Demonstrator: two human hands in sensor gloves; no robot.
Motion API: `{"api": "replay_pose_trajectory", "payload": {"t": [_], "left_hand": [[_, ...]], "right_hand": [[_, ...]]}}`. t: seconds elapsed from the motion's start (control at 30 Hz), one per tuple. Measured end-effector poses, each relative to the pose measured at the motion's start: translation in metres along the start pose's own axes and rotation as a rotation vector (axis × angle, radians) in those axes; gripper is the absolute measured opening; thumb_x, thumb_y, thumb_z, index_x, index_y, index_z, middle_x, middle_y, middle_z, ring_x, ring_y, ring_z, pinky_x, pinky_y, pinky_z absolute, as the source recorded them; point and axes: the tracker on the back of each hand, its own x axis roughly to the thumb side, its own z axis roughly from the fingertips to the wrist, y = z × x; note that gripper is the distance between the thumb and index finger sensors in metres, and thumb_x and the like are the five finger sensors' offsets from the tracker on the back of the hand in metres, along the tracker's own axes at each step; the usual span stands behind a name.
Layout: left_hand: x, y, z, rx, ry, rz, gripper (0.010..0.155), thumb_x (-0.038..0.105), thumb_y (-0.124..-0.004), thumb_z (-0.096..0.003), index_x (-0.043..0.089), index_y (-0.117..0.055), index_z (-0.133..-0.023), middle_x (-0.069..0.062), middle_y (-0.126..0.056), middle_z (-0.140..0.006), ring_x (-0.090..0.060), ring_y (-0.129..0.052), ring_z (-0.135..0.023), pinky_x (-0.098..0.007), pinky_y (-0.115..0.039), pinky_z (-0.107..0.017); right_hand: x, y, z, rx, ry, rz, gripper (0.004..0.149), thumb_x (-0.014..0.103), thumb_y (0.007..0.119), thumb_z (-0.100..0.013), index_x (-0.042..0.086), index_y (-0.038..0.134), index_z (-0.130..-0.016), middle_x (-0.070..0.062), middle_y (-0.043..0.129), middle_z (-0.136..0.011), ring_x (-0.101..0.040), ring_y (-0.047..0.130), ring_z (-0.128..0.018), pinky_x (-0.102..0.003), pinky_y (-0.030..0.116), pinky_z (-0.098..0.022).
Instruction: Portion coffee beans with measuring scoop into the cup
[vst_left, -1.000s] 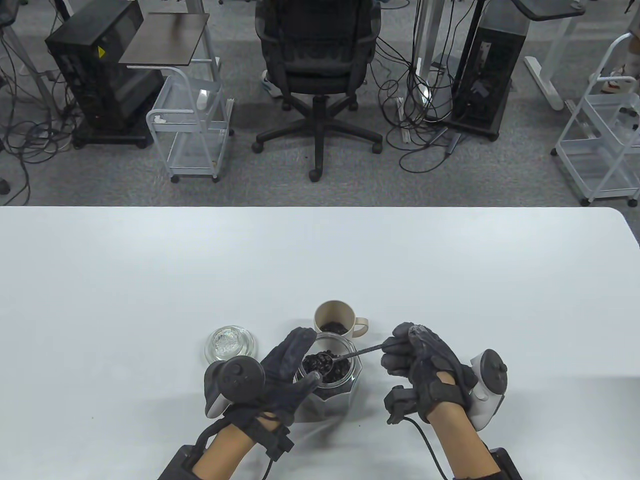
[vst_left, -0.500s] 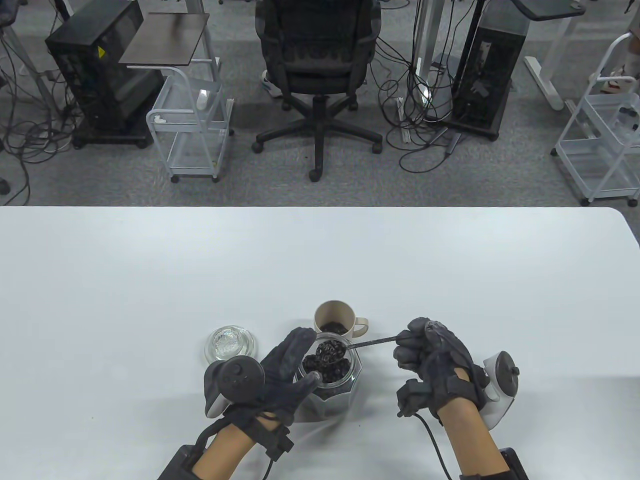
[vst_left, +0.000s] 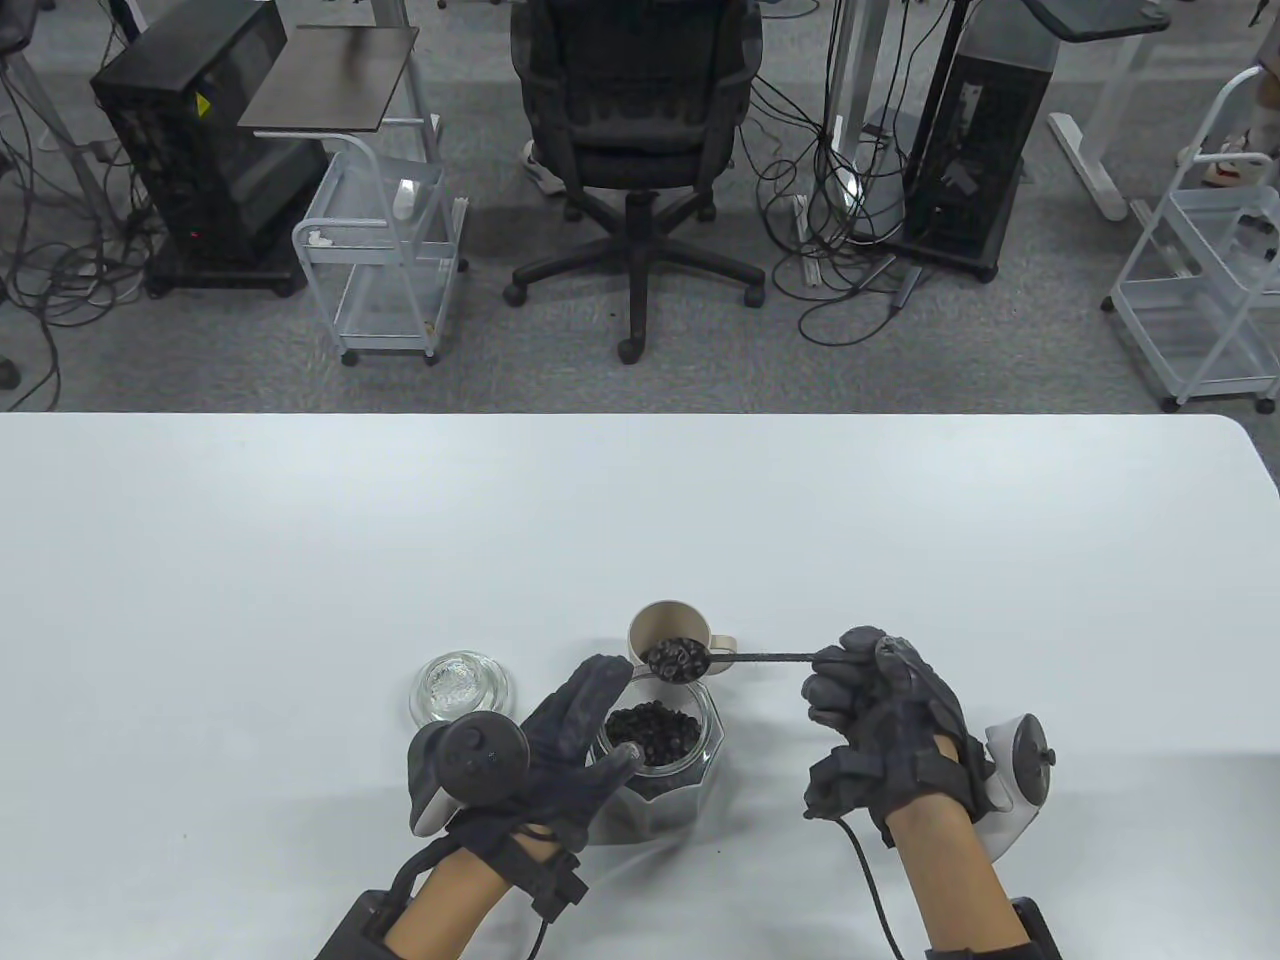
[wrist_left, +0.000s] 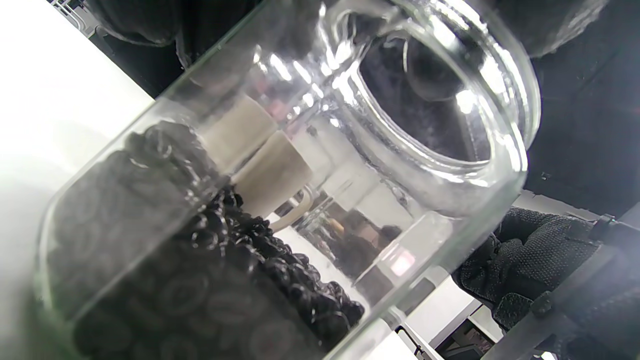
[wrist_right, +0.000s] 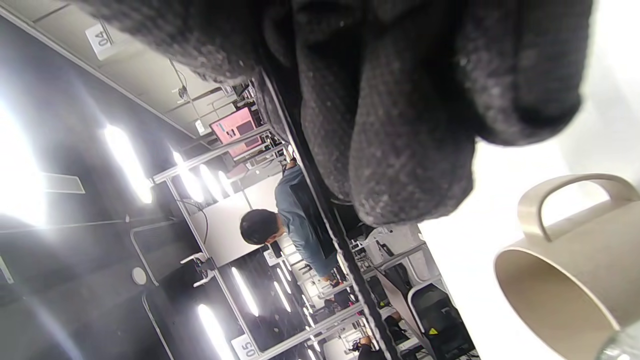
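A glass jar of dark coffee beans stands near the table's front. My left hand grips the jar from its left side. Up close in the left wrist view, the jar is part full of beans. A beige cup with a handle stands just behind the jar. My right hand pinches the handle of a metal measuring scoop. The scoop's bowl is heaped with beans and hangs over the cup's near rim. The cup shows in the right wrist view under my curled fingers.
The jar's glass lid lies on the white table left of the jar. Beyond the far edge are an office chair, wire carts and cables on the floor. A person sits in the background of the right wrist view.
My right hand has lifted the loaded scoop out of the jar and carried it back to the cup's rim. My left hand and the jar have stayed still.
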Motion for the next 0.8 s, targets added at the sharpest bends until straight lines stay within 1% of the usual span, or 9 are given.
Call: {"api": "replay_pose_trajectory", "payload": {"t": [0.23,0.47,0.67,0.8], "left_hand": [[0.000,0.000,0.000,0.000,-0.002,0.003,0.085,0.072,-0.060,-0.0470,0.024,-0.039,-0.114,-0.015,-0.045,-0.119,-0.052,-0.064,-0.102,-0.068,-0.053,-0.068],[0.000,0.000,0.000,0.001,-0.001,0.002,0.085,0.072,-0.060,-0.0470,0.024,-0.040,-0.114,-0.016,-0.045,-0.119,-0.052,-0.065,-0.102,-0.068,-0.053,-0.068],[-0.001,0.000,0.000,-0.004,0.002,0.003,0.085,0.072,-0.060,-0.0470,0.024,-0.039,-0.114,-0.015,-0.044,-0.119,-0.052,-0.064,-0.102,-0.068,-0.053,-0.069],[-0.001,0.000,0.000,-0.002,-0.001,0.004,0.085,0.072,-0.061,-0.0469,0.024,-0.040,-0.114,-0.016,-0.045,-0.119,-0.052,-0.065,-0.102,-0.068,-0.053,-0.068]], "right_hand": [[-0.002,0.000,-0.001,-0.013,-0.018,-0.017,0.044,0.031,0.073,-0.054,0.002,0.076,-0.086,-0.028,0.090,-0.070,-0.045,0.106,-0.052,-0.055,0.085,-0.041],[-0.010,0.003,-0.006,0.001,-0.029,0.017,0.045,0.029,0.072,-0.055,0.002,0.071,-0.091,-0.030,0.084,-0.078,-0.049,0.101,-0.062,-0.057,0.081,-0.048],[-0.017,0.006,-0.010,0.017,-0.058,0.093,0.046,0.028,0.072,-0.055,0.002,0.070,-0.092,-0.030,0.082,-0.081,-0.051,0.098,-0.066,-0.058,0.079,-0.050],[-0.017,0.012,-0.011,0.049,-0.135,0.201,0.045,0.027,0.072,-0.054,0.003,0.070,-0.093,-0.031,0.081,-0.081,-0.052,0.097,-0.067,-0.059,0.078,-0.050]]}}
